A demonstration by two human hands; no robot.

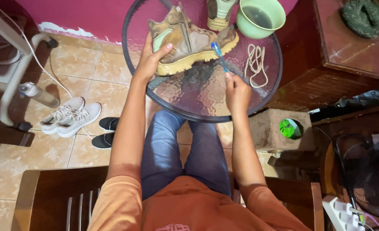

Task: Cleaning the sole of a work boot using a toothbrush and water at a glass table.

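A tan, muddy boot (188, 42) with a thick yellowish sole lies on its side on the round glass table (198, 98). My left hand (152, 60) grips it at the heel end. My right hand (236, 92) holds a blue toothbrush (219, 54) by the handle, its bristle end against the boot's sole near the toe. A second boot (218, 13) stands at the table's far edge. Loose pale laces (256, 63) lie on the glass to the right of the brush.
A green bowl of water (260, 17) sits at the table's far right. On the tiled floor to the left lie light sneakers (69, 117), black shoes (106, 130) and a bottle (37, 94). Dark wooden furniture (352, 51) stands to the right. I sit on a wooden chair (48, 196).
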